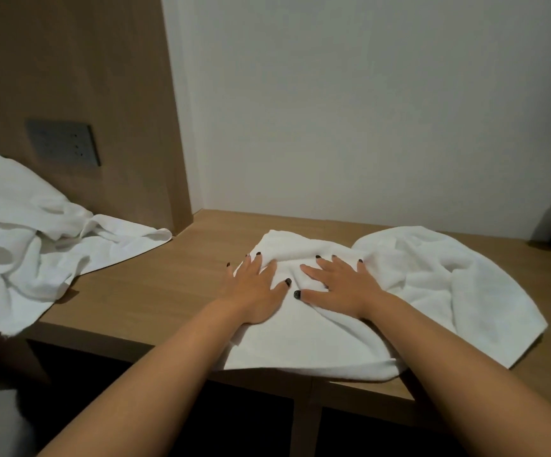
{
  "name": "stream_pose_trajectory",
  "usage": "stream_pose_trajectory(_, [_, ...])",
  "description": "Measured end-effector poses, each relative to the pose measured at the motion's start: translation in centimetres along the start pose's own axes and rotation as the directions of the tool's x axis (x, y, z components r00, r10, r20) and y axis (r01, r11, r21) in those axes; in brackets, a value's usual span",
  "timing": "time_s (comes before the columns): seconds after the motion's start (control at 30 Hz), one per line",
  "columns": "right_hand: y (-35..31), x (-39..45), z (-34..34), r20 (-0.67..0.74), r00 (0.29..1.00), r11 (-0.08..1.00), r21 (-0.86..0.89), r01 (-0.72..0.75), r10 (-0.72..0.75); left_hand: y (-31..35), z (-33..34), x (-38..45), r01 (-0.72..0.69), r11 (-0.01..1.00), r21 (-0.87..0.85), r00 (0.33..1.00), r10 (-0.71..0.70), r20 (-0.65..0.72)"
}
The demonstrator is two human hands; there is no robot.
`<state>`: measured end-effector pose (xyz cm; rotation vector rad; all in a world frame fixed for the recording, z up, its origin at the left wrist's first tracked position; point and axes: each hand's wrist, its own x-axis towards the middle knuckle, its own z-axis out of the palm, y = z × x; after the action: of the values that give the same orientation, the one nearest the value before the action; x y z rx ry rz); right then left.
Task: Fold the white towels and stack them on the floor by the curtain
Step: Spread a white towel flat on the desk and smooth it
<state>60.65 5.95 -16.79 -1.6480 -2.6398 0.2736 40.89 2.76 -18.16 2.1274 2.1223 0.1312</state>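
Towel (white, rumpled) lies under left hand and right hand, both pressing flat, fingers spread.

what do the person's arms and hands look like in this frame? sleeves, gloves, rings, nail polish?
Both forearms are bare, with no sleeves in view. No gloves, watch or bracelets show. The left hand and right hand both have dark, near-black polish on the nails of their fingers. No ring can be made out at this sharpness.

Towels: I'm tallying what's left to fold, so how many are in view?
2 for certain: one under both hands, its right part bunched; one crumpled pile at the left. That pile may hold more than one.
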Motion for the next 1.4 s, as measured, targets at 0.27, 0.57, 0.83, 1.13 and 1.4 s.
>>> stream_pose_trajectory(0.27, [-0.4,-1.2,-1.2,-0.403,0.915,0.970,0.220,0.102,-0.005,-1.7,-1.2,1.0,0.064,0.994,0.088,0.998,-0.065,0.010])
stream_pose_trajectory(0.57, [3.5,-8.5,-3.3,-0.357,0.888,0.955,0.165,-0.245,0.289,4.8,-3.5,-1.8,0.007,1.000,0.027,0.984,-0.003,-0.179])
stream_pose_trajectory(0.83, [6.3,-13.1,-1.2,-0.203,0.943,0.964,0.094,-0.249,0.263,11.9,1.3,-4.2,-0.097,0.995,-0.015,0.995,0.097,-0.001])
stream_pose_trajectory(1.13, [10.8,-15.9,-3.3,-0.199,0.962,0.976,0.149,-0.157,0.185,8.7,0.5,-3.1,-0.144,0.989,0.044,0.989,0.142,0.047])
stream_pose_trajectory(1.4, [17.9,-17.0,-8.1,-0.479,0.794,0.926,0.147,-0.347,0.374,6.0,0.0,-4.1,-0.099,0.994,0.052,0.995,0.098,0.031])
